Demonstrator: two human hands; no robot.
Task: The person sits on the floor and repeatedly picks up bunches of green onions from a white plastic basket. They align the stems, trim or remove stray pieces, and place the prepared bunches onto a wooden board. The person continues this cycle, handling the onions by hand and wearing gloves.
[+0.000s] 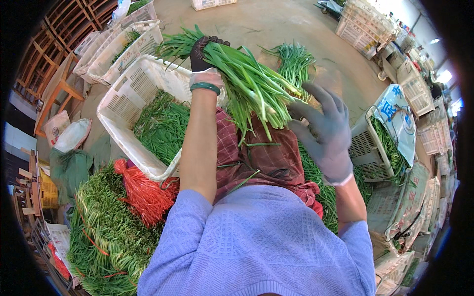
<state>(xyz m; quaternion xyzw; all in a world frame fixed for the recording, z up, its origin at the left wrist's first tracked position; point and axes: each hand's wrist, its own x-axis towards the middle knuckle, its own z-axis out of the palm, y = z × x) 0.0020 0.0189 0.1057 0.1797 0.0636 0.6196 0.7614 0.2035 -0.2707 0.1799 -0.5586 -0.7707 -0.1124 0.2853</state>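
My left hand, in a dark dotted glove, grips a bunch of green leafy stalks, likely garlic chives, above my lap. The leaf tips spread out to the left; the pale stem ends point right. Close beside those ends is my right hand, in a grey glove, blurred, with its fingers apart and nothing visible in them. Beyond the bunch, a smaller bundle of chives lies on the floor. Loose green leaves rest on the checked red cloth over my lap.
A white plastic crate holding loose greens stands left of my lap. Nearer are red plastic ties and a large heap of bundled chives. At right stands another crate of greens with a printed plastic sack. Stacked crates stand further back.
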